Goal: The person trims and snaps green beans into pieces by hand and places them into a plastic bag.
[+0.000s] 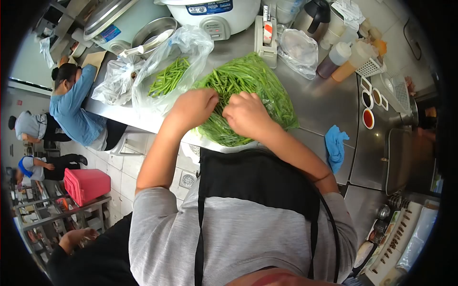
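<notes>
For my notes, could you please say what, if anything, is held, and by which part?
Cannot tell: left hand and right hand curl over slender green vegetables, hiding any grip.

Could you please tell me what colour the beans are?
The beans are green, seen best in the head view.

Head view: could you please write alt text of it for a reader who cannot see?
A person's left-hand grip and right-hand grip are at a large clear bag of what look like green beans on a steel counter. To its left, a smaller clear bag holds more; a white rice cooker stands behind.
</notes>
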Tool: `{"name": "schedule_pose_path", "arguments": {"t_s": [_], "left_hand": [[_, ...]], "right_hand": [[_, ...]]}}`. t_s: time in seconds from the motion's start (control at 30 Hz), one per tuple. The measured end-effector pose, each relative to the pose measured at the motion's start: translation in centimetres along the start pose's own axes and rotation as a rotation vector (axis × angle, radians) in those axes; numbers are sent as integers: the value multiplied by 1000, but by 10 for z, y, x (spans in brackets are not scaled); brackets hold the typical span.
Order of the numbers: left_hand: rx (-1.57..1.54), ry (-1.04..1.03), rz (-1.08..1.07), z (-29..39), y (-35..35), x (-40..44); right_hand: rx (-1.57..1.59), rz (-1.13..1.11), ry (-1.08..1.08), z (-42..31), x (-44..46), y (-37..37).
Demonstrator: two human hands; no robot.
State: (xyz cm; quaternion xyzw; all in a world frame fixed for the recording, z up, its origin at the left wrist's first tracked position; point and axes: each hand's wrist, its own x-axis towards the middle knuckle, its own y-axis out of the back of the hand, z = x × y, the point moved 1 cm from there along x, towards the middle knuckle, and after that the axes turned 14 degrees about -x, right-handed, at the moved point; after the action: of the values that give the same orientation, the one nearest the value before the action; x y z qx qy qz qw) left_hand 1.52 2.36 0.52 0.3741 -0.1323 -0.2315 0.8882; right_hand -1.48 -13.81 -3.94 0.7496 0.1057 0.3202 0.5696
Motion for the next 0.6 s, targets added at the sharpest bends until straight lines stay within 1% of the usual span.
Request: {"name": "schedule_pose_path", "arguments": {"t_s": [0.07,0.17,0.33,0.47,0.57,0.6], "left_hand": [[-30,-9,50,-19,-7,-17],[-89,24,126,-15,-8,-32],[-61,0,126,-8,-12,-36],[5,-36,185,-9,-16,-30],[-119,-34,220,6,-21,-19],[-141,-86,255,7,-25,-13]], "right_hand": [[-18,-1,-13,-6,0,4],[-117,-13,-40,-13,-2,6],[-210,3,-32,-15,-6,-2],[-240,164,-77,-7,-5,0],[-226,310,-123,5,3,23],[-213,345,-125,9,5,30]]}}
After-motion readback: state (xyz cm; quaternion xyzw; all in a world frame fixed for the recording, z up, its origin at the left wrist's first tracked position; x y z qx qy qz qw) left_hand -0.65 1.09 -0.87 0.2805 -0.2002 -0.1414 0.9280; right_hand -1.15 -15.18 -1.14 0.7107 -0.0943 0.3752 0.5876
